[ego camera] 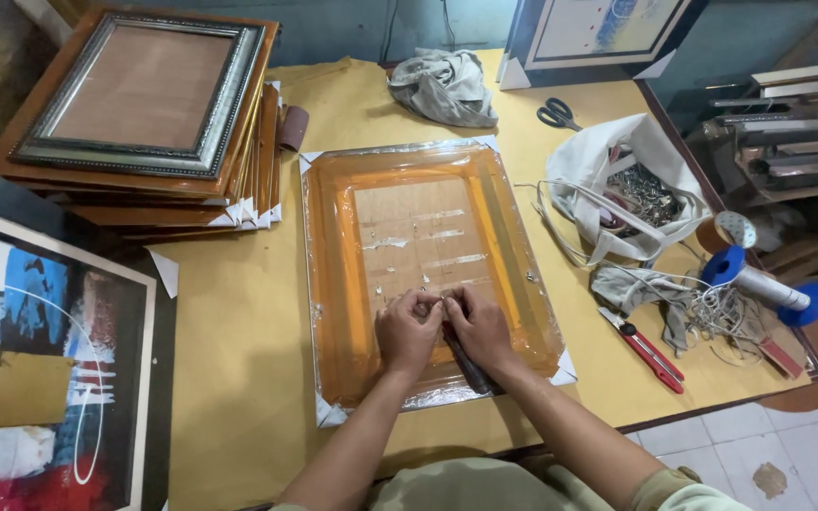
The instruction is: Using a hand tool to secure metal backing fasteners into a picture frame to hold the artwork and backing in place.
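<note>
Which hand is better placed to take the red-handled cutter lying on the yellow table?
The right hand, probably. The red-handled cutter lies on the yellow table to the right of the plastic-wrapped orange wooden frame, nearer that hand; the left hand would have to cross over.

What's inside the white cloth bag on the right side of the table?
Through the open mouth of the white cloth bag, a tangle of small metal hardware pieces shows. Anything deeper is hidden by the folded cloth.

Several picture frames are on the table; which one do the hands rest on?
The plastic-wrapped orange frame lying face down mid-table. Both the left hand and right hand press on its back; the stacked frames at the far left lie untouched.
</note>
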